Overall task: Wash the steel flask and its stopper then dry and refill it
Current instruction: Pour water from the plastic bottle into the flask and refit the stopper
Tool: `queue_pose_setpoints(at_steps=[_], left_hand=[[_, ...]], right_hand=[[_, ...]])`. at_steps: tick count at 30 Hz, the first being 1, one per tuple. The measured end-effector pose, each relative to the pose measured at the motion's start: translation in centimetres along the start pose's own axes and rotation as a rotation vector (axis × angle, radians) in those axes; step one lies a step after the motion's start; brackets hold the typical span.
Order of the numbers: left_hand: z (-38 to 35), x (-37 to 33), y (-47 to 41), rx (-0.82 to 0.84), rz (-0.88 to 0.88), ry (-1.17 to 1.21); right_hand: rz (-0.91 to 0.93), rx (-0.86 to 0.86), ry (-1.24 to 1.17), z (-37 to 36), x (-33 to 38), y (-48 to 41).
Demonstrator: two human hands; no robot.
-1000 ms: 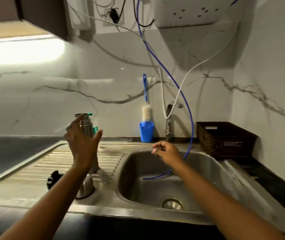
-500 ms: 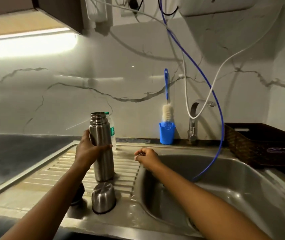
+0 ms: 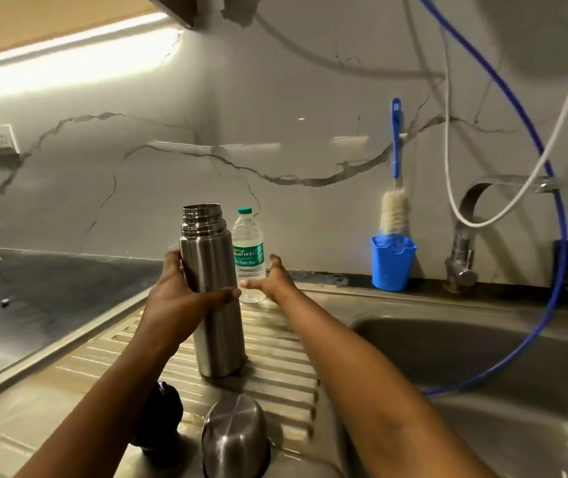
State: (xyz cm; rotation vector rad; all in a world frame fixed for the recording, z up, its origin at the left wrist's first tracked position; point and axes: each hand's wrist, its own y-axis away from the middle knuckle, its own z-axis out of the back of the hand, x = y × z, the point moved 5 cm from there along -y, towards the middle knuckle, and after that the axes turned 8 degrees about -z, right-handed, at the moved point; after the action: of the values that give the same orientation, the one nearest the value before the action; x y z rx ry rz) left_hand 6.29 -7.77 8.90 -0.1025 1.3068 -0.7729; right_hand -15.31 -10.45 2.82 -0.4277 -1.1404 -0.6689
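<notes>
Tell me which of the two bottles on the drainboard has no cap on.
The steel flask, gripped by the left hand: its threaded mouth is bare. The plastic water bottle behind it wears a green cap.

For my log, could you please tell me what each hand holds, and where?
The left hand grips the steel flask round its mid-body; the right hand, open, holds nothing.
</notes>
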Motion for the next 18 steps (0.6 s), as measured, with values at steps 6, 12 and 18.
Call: queue_pose_setpoints(at_steps=[6, 12, 18], left_hand=[[0.0, 0.5, -0.6, -0.003, 0.008, -0.032], [0.1, 0.4, -0.5, 0.014, 0.017, -0.067], [0.2, -0.4, 0.6, 0.058, 0.046, -0.102]], right_hand=[[-0.022, -0.028, -0.181, -2.1, 0.9, -3.3], [0.057, -0.156, -0.065, 0.1, 0.8, -0.7], [0.088, -0.131, -0.104, 4.9, -0.8, 6.2]])
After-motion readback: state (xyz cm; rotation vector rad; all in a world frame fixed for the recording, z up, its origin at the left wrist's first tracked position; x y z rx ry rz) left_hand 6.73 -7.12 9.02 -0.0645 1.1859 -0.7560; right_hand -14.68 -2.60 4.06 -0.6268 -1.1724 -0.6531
